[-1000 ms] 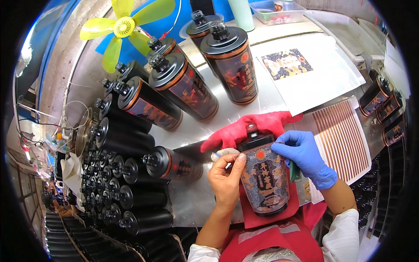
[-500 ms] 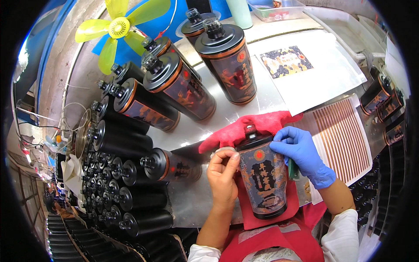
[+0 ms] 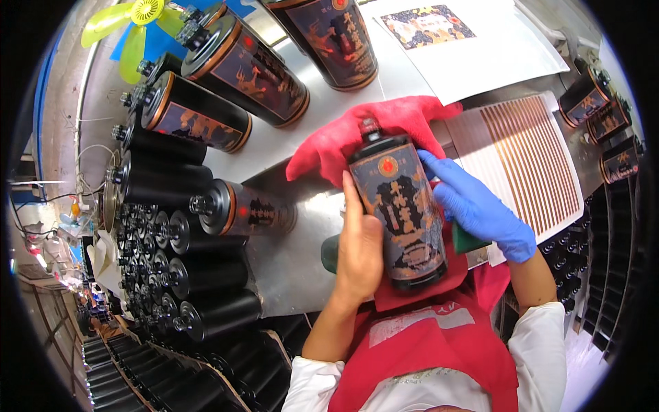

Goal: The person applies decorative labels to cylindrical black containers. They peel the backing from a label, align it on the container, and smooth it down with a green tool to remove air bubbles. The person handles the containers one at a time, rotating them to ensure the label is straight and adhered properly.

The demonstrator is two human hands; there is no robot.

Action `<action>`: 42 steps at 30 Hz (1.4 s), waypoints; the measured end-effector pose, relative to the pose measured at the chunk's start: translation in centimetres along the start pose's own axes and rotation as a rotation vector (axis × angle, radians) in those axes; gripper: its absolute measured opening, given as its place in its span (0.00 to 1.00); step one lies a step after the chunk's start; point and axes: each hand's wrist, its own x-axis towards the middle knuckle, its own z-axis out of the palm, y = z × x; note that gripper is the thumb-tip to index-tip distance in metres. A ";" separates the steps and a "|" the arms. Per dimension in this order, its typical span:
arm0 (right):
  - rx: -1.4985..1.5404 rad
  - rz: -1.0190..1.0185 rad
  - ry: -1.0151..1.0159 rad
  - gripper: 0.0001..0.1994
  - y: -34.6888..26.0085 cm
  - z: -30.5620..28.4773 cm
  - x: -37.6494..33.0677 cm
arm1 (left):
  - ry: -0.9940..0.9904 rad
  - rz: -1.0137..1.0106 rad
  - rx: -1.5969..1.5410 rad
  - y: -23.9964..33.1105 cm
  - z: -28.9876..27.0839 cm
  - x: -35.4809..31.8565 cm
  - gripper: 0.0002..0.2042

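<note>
Dark labelled bottle (image 3: 398, 209) held lying down over a red cloth (image 3: 371, 134) on the steel table (image 3: 288, 261), cap pointing away. Bare left hand (image 3: 358, 250) pressed flat along its left side, blue-gloved right hand (image 3: 473, 206) wrapped round the right. Rows of black bottles (image 3: 178, 240) lying off to the left (some labelled, most plain). Striped sheet (image 3: 522, 158) just right of the glove, yellow fan (image 3: 134, 20) up top.

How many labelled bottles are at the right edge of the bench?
3: top bottle, middle bottle and lower bottle, stacked down the right rim beside the striped sheet. More may be hidden past the rim.
</note>
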 end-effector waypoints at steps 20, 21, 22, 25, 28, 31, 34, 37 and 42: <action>0.557 0.467 0.012 0.07 -0.9 1.9 -6.0 | -0.040 0.229 0.544 0.8 1.0 -1.0 0.34; 0.590 0.450 0.030 0.07 -0.8 2.1 -6.1 | -0.044 0.221 0.518 0.8 1.3 -1.0 0.35; 0.624 0.433 0.047 0.06 -0.8 2.3 -6.1 | -0.048 0.212 0.492 0.7 1.5 -1.0 0.35; 0.642 0.413 0.058 0.06 -0.4 2.6 -6.1 | -0.032 0.234 0.472 0.2 1.3 -1.1 0.37; 0.611 0.417 0.036 0.06 -0.1 2.5 -6.1 | -0.041 0.253 0.489 0.1 1.2 -1.2 0.38; 0.571 0.422 0.020 0.06 0.1 2.5 -6.0 | -0.063 0.300 0.524 0.2 1.0 -1.0 0.39; 0.566 0.393 0.028 0.06 0.5 2.7 -6.0 | -0.078 0.289 0.497 0.2 0.9 -1.1 0.40; 0.564 0.385 0.040 0.07 0.7 2.7 -6.0 | -0.077 0.280 0.477 0.2 1.0 -1.1 0.41; 0.611 0.411 -0.033 0.07 0.5 1.9 -6.4 | -0.067 0.287 0.535 0.4 0.9 -0.9 0.44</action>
